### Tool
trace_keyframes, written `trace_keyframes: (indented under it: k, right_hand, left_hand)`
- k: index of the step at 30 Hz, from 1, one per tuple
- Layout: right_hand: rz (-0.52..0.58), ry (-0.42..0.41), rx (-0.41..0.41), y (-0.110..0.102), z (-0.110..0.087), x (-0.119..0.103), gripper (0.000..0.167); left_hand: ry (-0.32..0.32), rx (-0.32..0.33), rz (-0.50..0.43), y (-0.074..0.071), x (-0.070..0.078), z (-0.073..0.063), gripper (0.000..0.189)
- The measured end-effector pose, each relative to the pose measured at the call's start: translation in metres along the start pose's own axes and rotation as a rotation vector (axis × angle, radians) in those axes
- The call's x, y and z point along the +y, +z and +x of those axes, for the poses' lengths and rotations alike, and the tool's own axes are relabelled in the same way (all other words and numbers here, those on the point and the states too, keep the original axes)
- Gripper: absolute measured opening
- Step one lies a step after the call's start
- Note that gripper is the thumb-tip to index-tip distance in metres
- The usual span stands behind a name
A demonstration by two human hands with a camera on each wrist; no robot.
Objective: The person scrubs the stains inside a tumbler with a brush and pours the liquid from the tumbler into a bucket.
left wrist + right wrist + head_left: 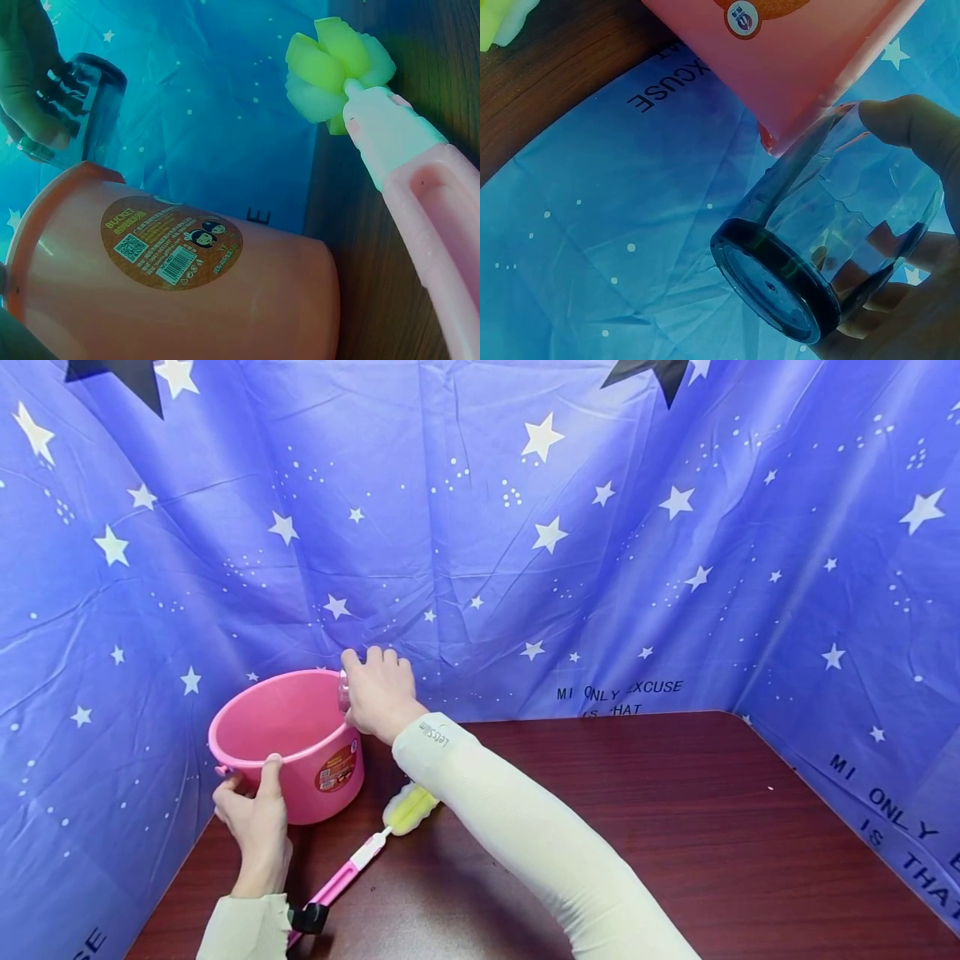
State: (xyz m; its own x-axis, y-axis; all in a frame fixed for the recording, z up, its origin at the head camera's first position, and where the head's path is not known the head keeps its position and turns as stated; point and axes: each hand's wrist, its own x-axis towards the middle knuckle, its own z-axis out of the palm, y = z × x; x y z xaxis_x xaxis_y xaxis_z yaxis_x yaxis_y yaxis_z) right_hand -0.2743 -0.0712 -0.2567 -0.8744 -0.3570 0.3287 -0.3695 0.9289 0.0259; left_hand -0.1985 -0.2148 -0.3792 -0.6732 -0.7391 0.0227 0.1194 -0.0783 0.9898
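A pink bucket (300, 793) with a round label stands at the table's left side. My left hand (255, 827) grips its near rim, thumb laid over the edge and fingers round the outside. With my right hand (382, 693) I hold a clear drinking glass (832, 202) at the bucket's far right rim. The glass is tilted, its thick base (776, 281) turned outward and its mouth end at the rim. A sponge bottle brush (408, 808) with a pink and white handle (427, 180) lies in front of the bucket, its yellow-and-white head towards my right forearm.
The dark red wooden table (675, 793) reaches away to the right. A blue star-printed cloth (480, 527) hangs close behind the table and along both sides. My right forearm sleeve (532, 835) crosses above the table, over the end of the brush head.
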Motion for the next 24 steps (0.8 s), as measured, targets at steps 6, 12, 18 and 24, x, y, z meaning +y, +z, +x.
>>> trace_keyframes:
  k: [6,12,18,24]
  right_hand:
    - [-0.014,-0.003,0.001,0.0005,0.0005,-0.0015,0.071]
    - [-0.022,-0.005,0.000,-0.0002,0.0001,-0.0028,0.068]
    - [-0.025,-0.008,0.006,-0.0007,-0.0010,-0.0031,0.066]
    - [-0.030,-0.016,0.015,0.0001,-0.0010,-0.0028,0.066]
  left_hand:
    - [0.001,-0.004,-0.005,-0.0004,-0.0005,0.0000,0.065]
    - [0.005,0.011,-0.009,-0.0002,-0.0002,-0.0001,0.064]
    - [0.003,0.017,-0.006,0.0000,0.0000,0.0000,0.066]
    - [0.008,0.019,-0.009,0.0003,-0.0007,0.0001,0.063]
